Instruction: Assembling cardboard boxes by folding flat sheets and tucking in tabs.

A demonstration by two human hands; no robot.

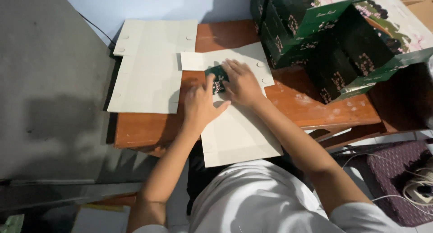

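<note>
Both hands, left hand (198, 107) and right hand (241, 83), press flat fingers (spread, not clamped) on the light, bendable carton blank (239, 133); its green flap (218, 76) looks easiest gripped by edges.

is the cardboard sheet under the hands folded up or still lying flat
Mostly flat: the cardboard sheet lies spread on the table, with one green printed flap folded over under both hands.

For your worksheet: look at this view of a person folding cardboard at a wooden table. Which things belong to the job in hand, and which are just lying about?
In use:
flat box blank
green folded flap
left hand
right hand
wooden table

Lying about:
spare flat blank
assembled green boxes
white cables
</note>
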